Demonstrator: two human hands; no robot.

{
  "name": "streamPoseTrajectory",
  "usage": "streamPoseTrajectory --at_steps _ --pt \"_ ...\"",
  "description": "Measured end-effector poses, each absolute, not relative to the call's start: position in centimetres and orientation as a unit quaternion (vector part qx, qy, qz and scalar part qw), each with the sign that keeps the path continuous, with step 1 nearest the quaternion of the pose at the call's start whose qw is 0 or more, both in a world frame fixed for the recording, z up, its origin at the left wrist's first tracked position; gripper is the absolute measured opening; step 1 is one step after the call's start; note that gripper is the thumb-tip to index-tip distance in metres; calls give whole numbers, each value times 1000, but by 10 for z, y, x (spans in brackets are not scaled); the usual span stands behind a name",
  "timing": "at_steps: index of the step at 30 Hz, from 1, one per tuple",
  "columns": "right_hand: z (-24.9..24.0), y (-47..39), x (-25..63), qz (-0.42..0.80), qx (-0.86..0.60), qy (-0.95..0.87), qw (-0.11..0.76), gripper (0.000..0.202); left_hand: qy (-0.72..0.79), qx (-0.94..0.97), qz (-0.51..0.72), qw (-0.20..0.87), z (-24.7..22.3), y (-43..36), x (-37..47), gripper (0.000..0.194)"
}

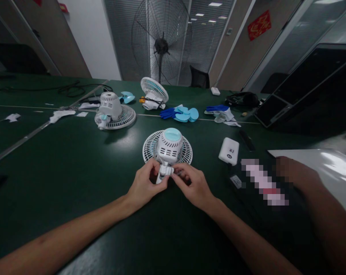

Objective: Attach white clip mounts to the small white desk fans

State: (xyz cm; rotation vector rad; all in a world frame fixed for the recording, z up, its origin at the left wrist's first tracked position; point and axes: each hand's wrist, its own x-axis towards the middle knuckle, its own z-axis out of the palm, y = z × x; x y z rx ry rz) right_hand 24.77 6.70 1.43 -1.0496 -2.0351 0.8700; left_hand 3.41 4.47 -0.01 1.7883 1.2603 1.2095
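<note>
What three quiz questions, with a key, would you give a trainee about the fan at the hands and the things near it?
1. True or false: the near fan lies with its grille underneath and its turquoise cap facing up.

2. What are the fingers of the left hand holding?
A) A blue glove
B) The white clip part at the near side of the fan
C) A black cable

3. Fill in the blank: seen by the wearer, the white box lies to the ____ of the near fan.

Key: 1 true; 2 B; 3 right.
</note>
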Motion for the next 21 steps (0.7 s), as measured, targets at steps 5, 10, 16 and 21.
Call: streamPoseTrajectory --at_steps 5,10,16,21 --pt "14 69 255 184 -361 -852 332 28 471 676 465 324 1 45 34 28" --pt "12 71 255 138 -343 -858 358 22 471 677 465 322 1 45 34 27" --pt "14 69 251 193 -358 -836 368 13 474 682 456 320 0 45 33 27" --pt "11 64 241 440 -419 -717 342 31 476 677 458 325 1 44 34 27"
